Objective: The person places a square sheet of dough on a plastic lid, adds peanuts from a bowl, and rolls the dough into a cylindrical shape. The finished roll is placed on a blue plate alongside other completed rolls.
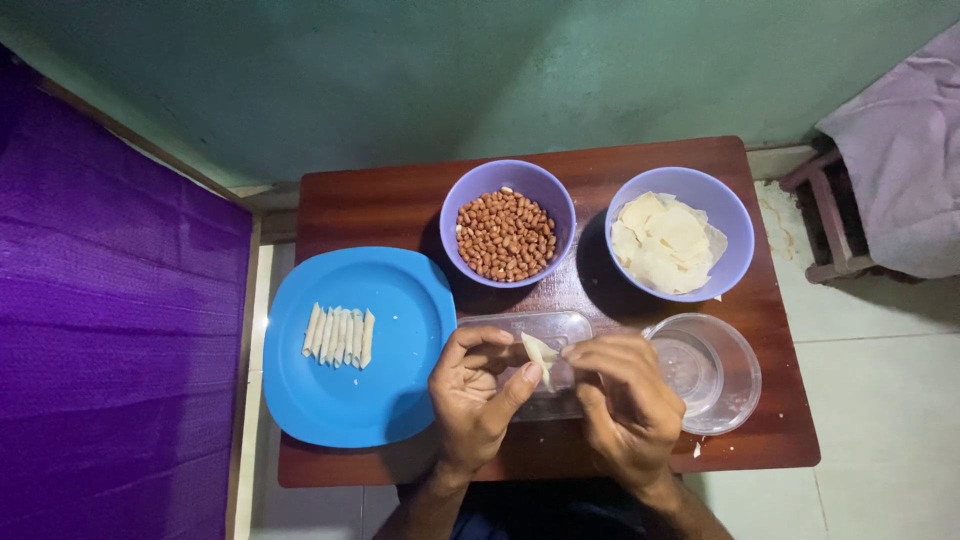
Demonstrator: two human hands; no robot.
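Both hands over clear tray (540, 330) at table (400, 200) front edge. Left hand (475, 390) and right hand (620, 395) pinch one pale wrapper (540, 355) between fingertips, half-folded (filling not visible). Done: about seven rolls (340, 335) lined up on blue plate (350, 400). Left: full peanut bowl (507, 235), heaped wrapper bowl (668, 243). Clear bowl (705, 370) beside right hand.

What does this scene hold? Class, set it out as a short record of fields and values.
left hand: pinches wrapper
right hand: pinches the same wrapper
plate: blue, row of rolls
left bowl: purple, peanuts
right bowl: purple, pale square sheets
clear bowl: by the right hand
tray: clear, under the hands
table: dark wood
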